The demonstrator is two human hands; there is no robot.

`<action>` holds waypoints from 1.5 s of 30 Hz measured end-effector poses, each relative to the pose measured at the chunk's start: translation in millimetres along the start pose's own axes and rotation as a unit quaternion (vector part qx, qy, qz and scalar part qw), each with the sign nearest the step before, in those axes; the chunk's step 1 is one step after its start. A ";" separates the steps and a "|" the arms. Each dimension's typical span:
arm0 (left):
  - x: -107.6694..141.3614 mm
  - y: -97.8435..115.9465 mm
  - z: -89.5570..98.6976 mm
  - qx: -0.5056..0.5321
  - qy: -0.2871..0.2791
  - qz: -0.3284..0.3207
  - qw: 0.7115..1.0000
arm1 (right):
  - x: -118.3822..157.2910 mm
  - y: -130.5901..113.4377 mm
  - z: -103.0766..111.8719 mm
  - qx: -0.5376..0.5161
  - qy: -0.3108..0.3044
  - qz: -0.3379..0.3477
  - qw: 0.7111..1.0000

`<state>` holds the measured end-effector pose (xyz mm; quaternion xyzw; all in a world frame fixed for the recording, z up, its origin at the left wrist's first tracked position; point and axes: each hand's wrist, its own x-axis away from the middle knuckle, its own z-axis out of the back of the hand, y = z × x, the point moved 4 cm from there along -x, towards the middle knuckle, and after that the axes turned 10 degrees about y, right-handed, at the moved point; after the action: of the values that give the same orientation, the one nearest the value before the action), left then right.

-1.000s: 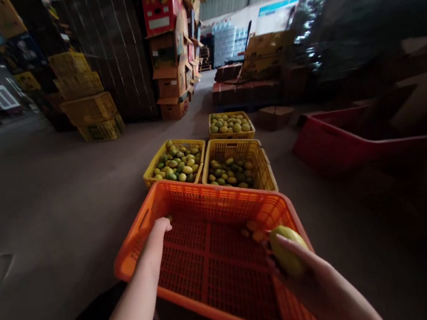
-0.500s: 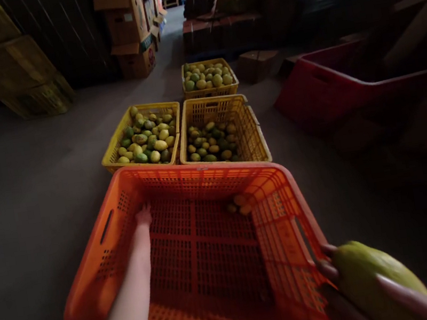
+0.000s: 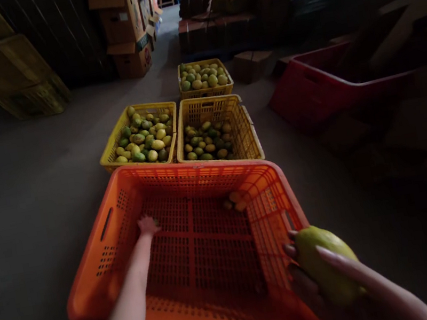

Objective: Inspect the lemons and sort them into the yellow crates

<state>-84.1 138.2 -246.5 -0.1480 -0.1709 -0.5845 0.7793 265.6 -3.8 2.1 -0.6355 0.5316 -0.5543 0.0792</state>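
Observation:
An orange plastic crate (image 3: 191, 239) stands in front of me, with a few small round fruits (image 3: 237, 201) in its far right corner. My left hand (image 3: 149, 225) reaches down inside the crate on the left, its fingers spread; a small greenish spot shows by the fingertips, too small to make out. Over the crate's right rim my right hand (image 3: 310, 274) holds a large yellow-green fruit (image 3: 327, 261), with the thumb on top and the fingers around its left side.
Beyond the orange crate are three yellow crates with green and yellow fruits: left (image 3: 109, 154), middle (image 3: 250, 132) and rear (image 3: 206, 92). A red bin (image 3: 300, 92) stands right; cardboard boxes (image 3: 123, 28) are stacked behind.
My right hand has moved left with the fruit, closer over the crate's right side. My left hand has shifted slightly nearer to me, its fingers spread. The view has shifted slightly.

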 end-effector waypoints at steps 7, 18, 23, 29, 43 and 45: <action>68.8 27.8 64.5 0.263 -0.059 -0.100 0.958 | 9.2 -3.0 -39.4 -0.047 -0.022 -0.063 0.997; 234.1 59.1 221.1 0.818 -0.204 -0.194 0.501 | 51.1 7.1 -81.0 -0.040 -0.080 -0.032 0.996; 272.2 65.8 222.6 0.891 -0.207 -0.076 0.396 | 53.3 7.5 -82.1 -0.105 -0.078 -0.022 0.991; 279.2 78.0 205.4 0.933 -0.262 0.000 0.246 | 50.5 6.6 -70.5 -0.131 -0.127 -0.057 0.981; 265.5 129.7 204.2 0.949 -0.183 0.005 0.257 | 35.0 6.5 -86.0 -0.122 -0.071 -0.048 0.989; 262.9 130.9 205.3 0.952 -0.149 -0.004 0.267 | 33.8 7.6 -90.8 -0.123 -0.084 -0.046 0.988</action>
<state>90.6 36.1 49.3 0.6160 -0.7188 0.0256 0.3213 183.4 11.6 51.7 -0.7085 0.5578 -0.4318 0.0194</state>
